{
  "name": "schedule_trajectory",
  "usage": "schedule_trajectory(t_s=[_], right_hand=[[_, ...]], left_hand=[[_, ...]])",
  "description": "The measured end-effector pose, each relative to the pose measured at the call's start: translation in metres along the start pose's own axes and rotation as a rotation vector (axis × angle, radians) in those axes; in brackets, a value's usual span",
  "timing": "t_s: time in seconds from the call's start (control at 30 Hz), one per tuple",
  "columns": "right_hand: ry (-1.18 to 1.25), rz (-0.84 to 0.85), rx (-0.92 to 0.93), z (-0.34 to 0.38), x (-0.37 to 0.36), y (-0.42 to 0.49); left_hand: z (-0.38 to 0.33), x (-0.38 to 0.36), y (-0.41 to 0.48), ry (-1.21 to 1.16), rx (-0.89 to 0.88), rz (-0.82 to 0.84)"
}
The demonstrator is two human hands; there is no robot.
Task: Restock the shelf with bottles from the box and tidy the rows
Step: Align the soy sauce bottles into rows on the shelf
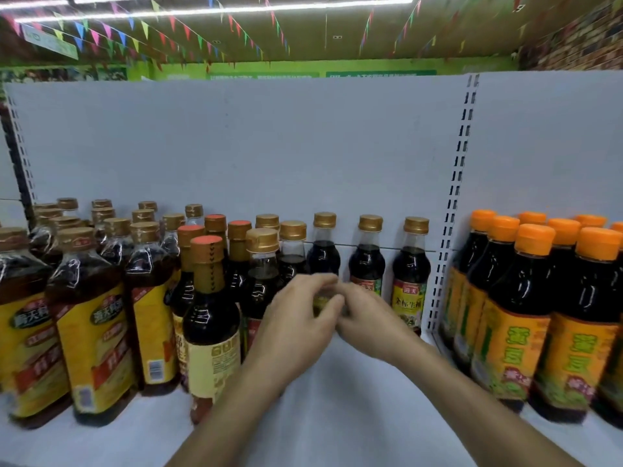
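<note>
Left hand and right hand meet at twelve o'clock on a back-row bottle, which stands on the shelf against the back panel, with two more bottles lined up toward three o'clock. Big bottles crowd nine o'clock with slim bottles just beside them, and past the upright post at three o'clock stands another block of bottles.
</note>
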State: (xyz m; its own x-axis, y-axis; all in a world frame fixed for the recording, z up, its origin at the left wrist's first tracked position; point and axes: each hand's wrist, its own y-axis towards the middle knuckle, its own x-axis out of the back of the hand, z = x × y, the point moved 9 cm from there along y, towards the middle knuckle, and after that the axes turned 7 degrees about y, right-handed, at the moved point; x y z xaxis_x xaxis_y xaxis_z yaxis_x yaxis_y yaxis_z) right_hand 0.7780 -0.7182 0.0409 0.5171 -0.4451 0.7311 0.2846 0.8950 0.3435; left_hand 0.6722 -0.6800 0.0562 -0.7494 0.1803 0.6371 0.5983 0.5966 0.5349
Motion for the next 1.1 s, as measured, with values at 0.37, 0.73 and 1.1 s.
schedule_trajectory(t_s=[0.37, 0.73, 1.1], right_hand=[[0.193, -0.01, -0.016, -0.011, -0.051, -0.02], [0.476, 0.039, -0.012, -0.011, -0.093, -0.037], [0.614, 0.075, -0.064, -0.014, -0.096, -0.036]], left_hand=[[0.055, -0.009, -0.087, -0.099, 0.233, -0.175], [0.065, -0.012, -0.1, -0.067, 0.34, -0.218], [0.069, -0.007, -0.102, -0.079, 0.292, -0.256]])
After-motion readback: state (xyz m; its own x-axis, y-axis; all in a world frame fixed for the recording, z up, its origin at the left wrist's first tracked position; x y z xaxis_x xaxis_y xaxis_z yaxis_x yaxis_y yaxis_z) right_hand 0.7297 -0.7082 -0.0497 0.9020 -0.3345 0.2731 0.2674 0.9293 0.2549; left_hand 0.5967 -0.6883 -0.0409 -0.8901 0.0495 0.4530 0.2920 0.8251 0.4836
